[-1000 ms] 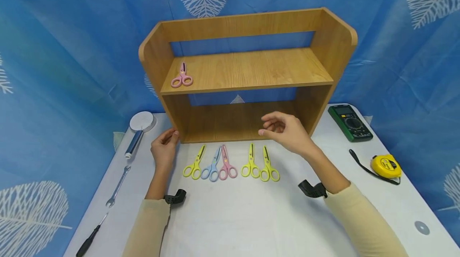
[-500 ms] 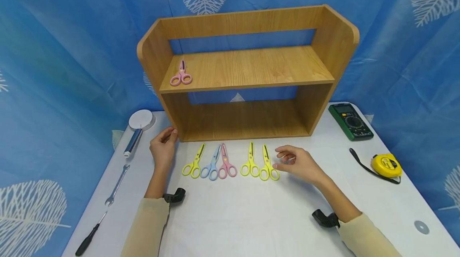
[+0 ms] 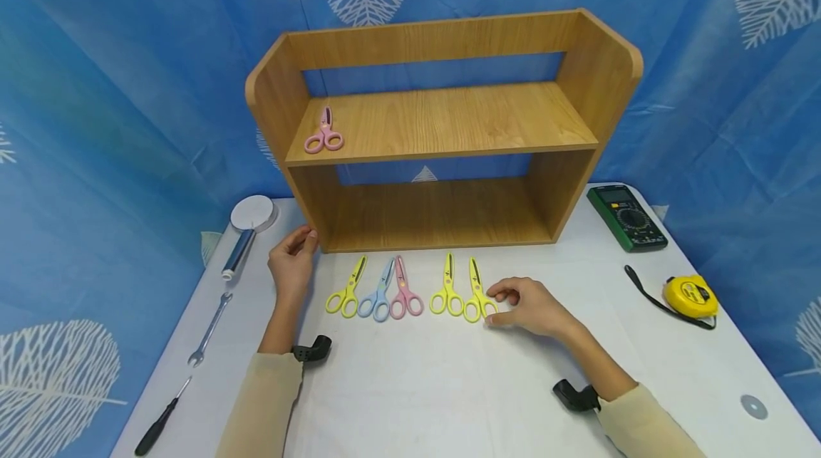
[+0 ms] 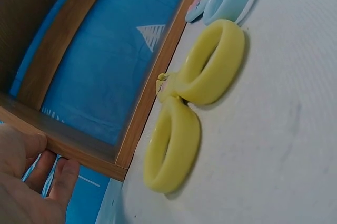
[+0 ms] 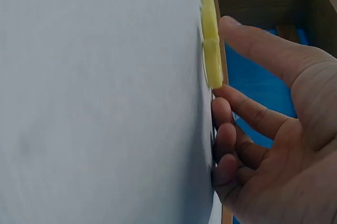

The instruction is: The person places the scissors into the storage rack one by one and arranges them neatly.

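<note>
My left hand (image 3: 293,262) holds the lower left front edge of a two-tier wooden shelf (image 3: 449,120), thumb on the edge and bent fingers at its outer side, also seen in the left wrist view. In front of the shelf lie yellow scissors (image 3: 347,295), blue scissors (image 3: 380,298), pink scissors (image 3: 403,295) and two more yellow pairs. My right hand (image 3: 532,307) is at the handle of the rightmost yellow scissors (image 3: 476,295), thumb and forefinger apart on either side of it. Another pink pair of scissors (image 3: 326,134) lies on the upper tier at left.
Along the left side lie a white round object (image 3: 253,213), a blue-handled tool (image 3: 238,254), a wrench (image 3: 210,330) and a screwdriver (image 3: 160,421). To the right are a green multimeter (image 3: 627,217), a yellow tape measure (image 3: 690,295) and a grey disc (image 3: 753,407).
My right hand has come down from before the lower tier to the rightmost yellow scissors, its thumb and fingers now at the handle. The left hand has stayed at the shelf's edge.
</note>
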Demonstrator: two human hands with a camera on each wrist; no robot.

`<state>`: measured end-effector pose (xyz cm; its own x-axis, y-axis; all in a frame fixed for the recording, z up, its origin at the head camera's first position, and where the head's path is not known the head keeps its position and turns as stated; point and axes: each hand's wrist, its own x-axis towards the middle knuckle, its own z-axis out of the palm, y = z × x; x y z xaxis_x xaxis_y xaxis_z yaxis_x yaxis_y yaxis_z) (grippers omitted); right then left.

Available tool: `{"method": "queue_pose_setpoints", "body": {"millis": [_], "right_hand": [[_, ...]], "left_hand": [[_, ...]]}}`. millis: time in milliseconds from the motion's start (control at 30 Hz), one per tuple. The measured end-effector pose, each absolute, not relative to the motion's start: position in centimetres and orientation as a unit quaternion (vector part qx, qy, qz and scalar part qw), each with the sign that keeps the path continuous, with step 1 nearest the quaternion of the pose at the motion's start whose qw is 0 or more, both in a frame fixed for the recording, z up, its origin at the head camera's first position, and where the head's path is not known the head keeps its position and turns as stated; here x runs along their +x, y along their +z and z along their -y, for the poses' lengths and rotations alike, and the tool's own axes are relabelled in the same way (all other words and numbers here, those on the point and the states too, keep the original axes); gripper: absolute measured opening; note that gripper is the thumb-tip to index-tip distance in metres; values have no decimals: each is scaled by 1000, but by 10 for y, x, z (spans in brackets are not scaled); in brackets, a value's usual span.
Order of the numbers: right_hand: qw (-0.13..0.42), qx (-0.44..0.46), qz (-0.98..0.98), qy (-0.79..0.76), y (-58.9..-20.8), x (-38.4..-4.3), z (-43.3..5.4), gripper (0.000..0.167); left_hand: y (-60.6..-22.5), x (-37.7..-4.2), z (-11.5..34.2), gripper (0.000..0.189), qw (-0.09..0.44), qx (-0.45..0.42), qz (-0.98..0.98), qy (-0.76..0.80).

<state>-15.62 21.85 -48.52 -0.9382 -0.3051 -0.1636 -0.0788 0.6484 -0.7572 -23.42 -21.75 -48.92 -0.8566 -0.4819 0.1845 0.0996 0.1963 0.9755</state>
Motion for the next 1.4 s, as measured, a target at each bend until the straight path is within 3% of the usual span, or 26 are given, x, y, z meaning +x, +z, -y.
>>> {"method": "queue_pose_setpoints", "body": {"millis": [367, 700, 933, 1100, 1267, 1400], "right_hand": [[116, -90, -922, -359, -484, -152, -209, 37], [150, -58, -881, -444, -462, -146, -223, 39], [129, -97, -844, -511, -401, -144, -216, 42], [77, -145, -817, -553, -347, -151, -199, 40], [2, -160, -805, -572, -299, -178, -170, 41], [-20, -137, -822, -553, -277, -211, -143, 45]], "left_hand": [[-491, -233, 218, 27, 247, 123, 755, -595], [-492, -234, 219, 24, 247, 118, 747, -606], [-492, -235, 219, 25, 246, 115, 742, -613], [-491, -236, 221, 25, 238, 108, 731, -631], [-488, -237, 226, 28, 211, 106, 716, -657], [-485, -236, 231, 33, 168, 123, 706, -676]]}}
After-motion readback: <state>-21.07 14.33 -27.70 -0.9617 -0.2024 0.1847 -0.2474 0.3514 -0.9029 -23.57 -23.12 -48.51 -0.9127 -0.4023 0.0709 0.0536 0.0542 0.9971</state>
